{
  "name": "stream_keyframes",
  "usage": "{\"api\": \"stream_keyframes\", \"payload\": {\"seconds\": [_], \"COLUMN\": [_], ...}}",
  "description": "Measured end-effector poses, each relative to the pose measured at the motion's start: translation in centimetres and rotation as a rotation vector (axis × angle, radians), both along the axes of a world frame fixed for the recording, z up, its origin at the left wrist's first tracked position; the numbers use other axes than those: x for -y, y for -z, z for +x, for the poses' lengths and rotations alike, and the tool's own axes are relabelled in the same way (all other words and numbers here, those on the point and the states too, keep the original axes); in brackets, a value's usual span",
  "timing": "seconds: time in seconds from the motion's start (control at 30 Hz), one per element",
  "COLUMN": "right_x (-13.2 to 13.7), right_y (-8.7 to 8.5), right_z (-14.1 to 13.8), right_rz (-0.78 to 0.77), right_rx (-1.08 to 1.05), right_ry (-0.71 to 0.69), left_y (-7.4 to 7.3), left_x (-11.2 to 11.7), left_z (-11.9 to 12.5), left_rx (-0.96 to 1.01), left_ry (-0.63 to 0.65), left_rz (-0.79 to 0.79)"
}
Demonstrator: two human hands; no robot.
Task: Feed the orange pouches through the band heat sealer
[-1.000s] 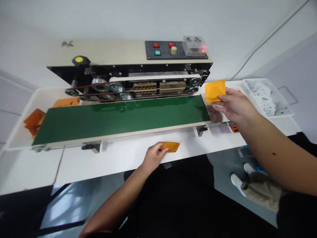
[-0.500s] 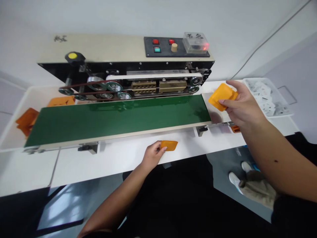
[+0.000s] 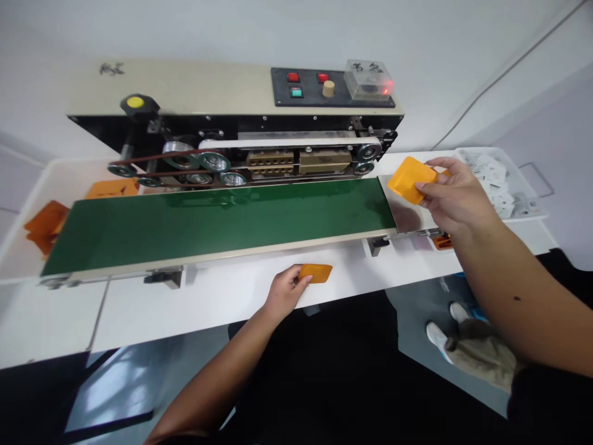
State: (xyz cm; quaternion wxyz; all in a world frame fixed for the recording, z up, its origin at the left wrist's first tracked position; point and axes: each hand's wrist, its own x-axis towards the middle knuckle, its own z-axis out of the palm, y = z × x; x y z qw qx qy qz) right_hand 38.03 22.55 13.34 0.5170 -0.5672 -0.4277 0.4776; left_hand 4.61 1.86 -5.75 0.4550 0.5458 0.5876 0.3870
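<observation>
Between the thumb and fingers of my left hand [image 3: 283, 292] is a small orange pouch [image 3: 315, 273], held low over the white table in front of the machine. My right hand [image 3: 456, 191] pinches a second orange pouch [image 3: 410, 179] above the metal plate at the belt's right end. A bit more orange shows behind my right fingers; I cannot tell whether it is another pouch. The band sealing machine [image 3: 241, 93] has pulleys, a white belt and brass blocks above a green conveyor belt [image 3: 222, 222].
At the left end a white bin [image 3: 18, 247] holds several orange pouches [image 3: 49, 225]. A clear tray [image 3: 528, 213] of small white packets stands at the right. Orange items lie in a container [image 3: 442, 242] under the plate. A person's legs and shoes [image 3: 438, 337] show below the table.
My right hand has turned slightly, bringing its pouch a little flatter toward the camera. My left hand stays in place with its pouch. The camera view has shifted slightly.
</observation>
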Motion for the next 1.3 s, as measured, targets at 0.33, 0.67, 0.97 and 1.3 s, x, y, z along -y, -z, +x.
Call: {"api": "stream_keyframes", "payload": {"seconds": [0.33,0.67,0.97,1.3], "right_x": [-1.7,-3.1,-3.3,5.1], "right_y": [0.9,1.2,1.4,0.7], "right_z": [-1.3,-3.6,-4.3,-3.7], "right_rz": [-0.214,-0.308,-0.317,-0.131], "right_rx": [-0.027,-0.103,-0.121,-0.077], "right_ry": [0.043,-0.015,-0.095,-0.032], "left_y": [-0.5,-0.7,-0.4,-0.1], "left_x": [-0.1,-0.2,-0.2,0.1], "left_z": [0.0,0.0,-0.1,-0.1], "left_rx": [-0.002,-0.009,0.016,0.078], "left_ry": [-0.002,-0.009,-0.001,-0.024], "left_rz": [0.009,0.011,0.001,-0.020]}}
